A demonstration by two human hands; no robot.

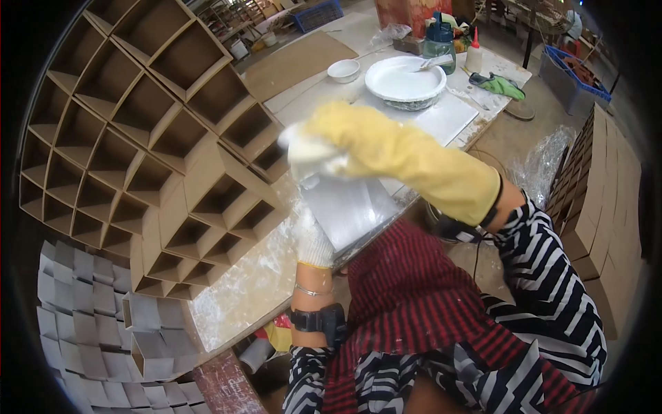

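Observation:
My right hand, in a long yellow rubber glove, is closed around a white, soft-looking object. Motion blurs it, so its kind cannot be made out. Just below, my left hand wears a white knitted glove and lies along the left edge of a smooth grey panel. Its fingertips are blurred and partly hidden under the white object. The panel sits at the near edge of the white-smeared worktable.
Cardboard compartment boxes are stacked at left, some on the table. Grey-white boxes stand below. Farther back are a basin of white liquid, a small bowl, a jug and a red-tipped bottle. More cardboard stands right.

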